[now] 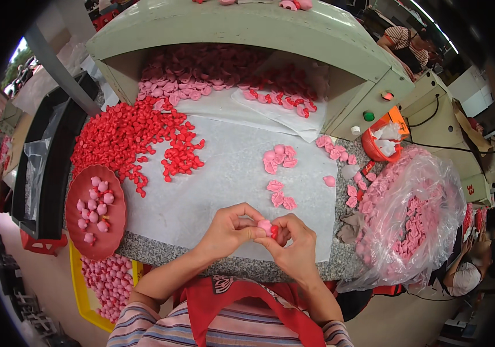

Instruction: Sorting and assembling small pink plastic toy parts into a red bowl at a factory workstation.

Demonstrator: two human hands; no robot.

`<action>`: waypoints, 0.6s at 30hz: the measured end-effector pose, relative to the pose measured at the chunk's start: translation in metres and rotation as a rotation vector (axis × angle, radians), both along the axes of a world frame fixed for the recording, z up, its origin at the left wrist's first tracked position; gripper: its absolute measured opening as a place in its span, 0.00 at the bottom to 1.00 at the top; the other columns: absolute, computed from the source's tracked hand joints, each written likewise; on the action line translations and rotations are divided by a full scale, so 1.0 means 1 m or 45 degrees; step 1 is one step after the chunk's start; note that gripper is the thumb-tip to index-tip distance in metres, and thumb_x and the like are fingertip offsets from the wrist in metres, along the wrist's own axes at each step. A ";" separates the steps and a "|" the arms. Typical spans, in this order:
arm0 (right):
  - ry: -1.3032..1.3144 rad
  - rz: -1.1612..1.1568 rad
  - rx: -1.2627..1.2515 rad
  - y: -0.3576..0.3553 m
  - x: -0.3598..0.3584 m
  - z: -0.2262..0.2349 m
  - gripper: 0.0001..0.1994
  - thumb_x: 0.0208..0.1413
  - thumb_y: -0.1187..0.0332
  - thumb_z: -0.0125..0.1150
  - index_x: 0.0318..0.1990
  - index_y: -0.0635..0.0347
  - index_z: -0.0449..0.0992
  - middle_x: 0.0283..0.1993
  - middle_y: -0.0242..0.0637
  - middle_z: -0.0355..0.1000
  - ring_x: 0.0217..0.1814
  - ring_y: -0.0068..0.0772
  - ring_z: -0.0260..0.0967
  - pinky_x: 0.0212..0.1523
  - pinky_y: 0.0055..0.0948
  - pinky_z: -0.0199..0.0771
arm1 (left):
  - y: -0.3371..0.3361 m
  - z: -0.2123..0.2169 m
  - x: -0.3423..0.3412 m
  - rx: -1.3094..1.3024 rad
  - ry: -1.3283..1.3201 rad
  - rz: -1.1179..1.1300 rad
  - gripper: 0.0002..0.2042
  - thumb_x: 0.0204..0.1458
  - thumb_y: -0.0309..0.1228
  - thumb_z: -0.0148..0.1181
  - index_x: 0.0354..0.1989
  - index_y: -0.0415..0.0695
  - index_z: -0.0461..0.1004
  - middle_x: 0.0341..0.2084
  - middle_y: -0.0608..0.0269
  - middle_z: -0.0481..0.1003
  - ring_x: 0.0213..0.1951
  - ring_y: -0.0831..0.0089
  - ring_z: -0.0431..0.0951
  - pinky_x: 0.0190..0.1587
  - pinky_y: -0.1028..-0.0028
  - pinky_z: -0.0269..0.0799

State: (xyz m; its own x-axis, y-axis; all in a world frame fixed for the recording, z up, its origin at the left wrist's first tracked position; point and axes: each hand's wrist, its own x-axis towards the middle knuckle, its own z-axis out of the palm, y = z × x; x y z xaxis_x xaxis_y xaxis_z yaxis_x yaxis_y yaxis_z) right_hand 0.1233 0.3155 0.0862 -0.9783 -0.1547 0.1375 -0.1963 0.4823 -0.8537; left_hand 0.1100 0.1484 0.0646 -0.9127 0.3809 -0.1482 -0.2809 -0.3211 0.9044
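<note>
A person's left hand (230, 231) and right hand (295, 243) pinch a small pink-and-red piece (266, 226) between their fingertips, above white paper (224, 168) near the close edge of a speckled surface (143, 246). At left, a red dish (115, 228) holds pink balls (93, 216); at right bulges a clear plastic bag (444, 196). Farther out lie loose pink pieces (274, 185) and heaped red parts (109, 139), before a pale green machine (242, 26).

Over the flat white paper sheet (218, 185), a small rounded piece (266, 226) is pink and red. At the sheet's left, heaped glossy pieces (114, 139) are plain red; beyond it, the curved metal housing (230, 26) is pale green; along its near edge, the stone worktop (161, 247) is speckled grey.
</note>
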 end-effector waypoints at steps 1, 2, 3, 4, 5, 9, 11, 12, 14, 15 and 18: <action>0.014 0.005 -0.008 -0.002 0.000 -0.001 0.15 0.37 0.69 0.72 0.29 0.62 0.69 0.24 0.32 0.67 0.18 0.21 0.65 0.19 0.21 0.67 | -0.003 -0.003 -0.004 0.033 -0.023 -0.055 0.09 0.47 0.16 0.57 0.37 0.34 0.68 0.31 0.61 0.74 0.36 0.76 0.75 0.41 0.77 0.71; 0.029 0.011 -0.027 -0.002 0.000 0.000 0.15 0.37 0.69 0.72 0.29 0.62 0.69 0.24 0.32 0.67 0.18 0.21 0.65 0.20 0.21 0.68 | -0.003 -0.002 -0.006 0.022 -0.013 -0.042 0.09 0.47 0.16 0.57 0.37 0.34 0.68 0.31 0.61 0.74 0.36 0.76 0.75 0.41 0.77 0.71; 0.038 0.024 -0.038 -0.001 -0.003 0.003 0.15 0.37 0.69 0.72 0.29 0.62 0.69 0.24 0.32 0.67 0.18 0.21 0.65 0.20 0.21 0.68 | -0.004 0.000 -0.008 -0.019 0.009 -0.080 0.09 0.47 0.16 0.58 0.37 0.34 0.69 0.31 0.61 0.74 0.36 0.76 0.75 0.41 0.77 0.71; 0.085 0.047 -0.015 0.001 -0.007 0.005 0.14 0.37 0.71 0.71 0.29 0.62 0.70 0.24 0.33 0.67 0.19 0.22 0.66 0.20 0.21 0.68 | -0.004 0.002 -0.012 -0.060 0.030 -0.117 0.09 0.46 0.16 0.58 0.37 0.35 0.70 0.31 0.62 0.74 0.37 0.76 0.75 0.41 0.77 0.71; 0.126 0.064 0.019 0.001 -0.012 0.006 0.13 0.37 0.72 0.70 0.29 0.62 0.70 0.24 0.33 0.67 0.20 0.22 0.66 0.20 0.21 0.68 | -0.006 0.006 -0.016 -0.059 0.032 -0.110 0.09 0.46 0.16 0.58 0.37 0.35 0.70 0.31 0.62 0.74 0.37 0.76 0.75 0.41 0.77 0.71; 0.234 0.097 -0.003 -0.006 -0.036 -0.004 0.11 0.38 0.76 0.67 0.29 0.62 0.70 0.25 0.34 0.68 0.21 0.23 0.68 0.21 0.21 0.69 | -0.006 0.004 -0.029 -0.120 0.162 -0.016 0.08 0.46 0.15 0.57 0.36 0.34 0.71 0.35 0.60 0.72 0.38 0.74 0.75 0.44 0.75 0.73; 0.358 0.052 -0.037 -0.014 -0.054 -0.011 0.09 0.38 0.79 0.64 0.28 0.62 0.70 0.25 0.34 0.69 0.21 0.25 0.69 0.21 0.21 0.69 | -0.006 -0.010 -0.040 -0.087 0.279 0.100 0.09 0.46 0.15 0.57 0.37 0.34 0.71 0.36 0.59 0.71 0.39 0.73 0.75 0.45 0.75 0.73; 0.366 0.057 -0.041 -0.018 -0.064 -0.014 0.09 0.38 0.79 0.64 0.28 0.62 0.70 0.25 0.34 0.69 0.21 0.25 0.69 0.21 0.21 0.69 | -0.006 -0.014 -0.049 -0.045 0.299 0.164 0.09 0.46 0.15 0.57 0.37 0.33 0.71 0.36 0.59 0.70 0.39 0.72 0.75 0.46 0.74 0.74; 0.463 0.046 -0.017 -0.024 -0.088 -0.020 0.09 0.39 0.78 0.64 0.30 0.62 0.70 0.27 0.34 0.69 0.23 0.28 0.70 0.23 0.23 0.71 | -0.009 -0.017 -0.071 -0.004 0.325 0.233 0.09 0.46 0.14 0.57 0.37 0.32 0.71 0.37 0.58 0.69 0.39 0.71 0.75 0.46 0.74 0.74; 0.471 0.047 -0.015 -0.025 -0.103 -0.022 0.09 0.39 0.78 0.64 0.30 0.62 0.70 0.27 0.34 0.69 0.23 0.28 0.70 0.23 0.23 0.71 | -0.009 -0.014 -0.087 -0.057 0.426 0.278 0.07 0.46 0.15 0.57 0.35 0.33 0.72 0.36 0.59 0.70 0.39 0.72 0.75 0.44 0.75 0.75; 0.491 0.033 0.143 -0.027 -0.144 -0.018 0.14 0.39 0.76 0.65 0.36 0.61 0.71 0.36 0.36 0.68 0.27 0.32 0.71 0.26 0.27 0.72 | -0.013 -0.018 -0.146 -0.464 0.817 0.437 0.07 0.44 0.18 0.60 0.34 0.35 0.74 0.33 0.59 0.72 0.36 0.72 0.76 0.39 0.74 0.77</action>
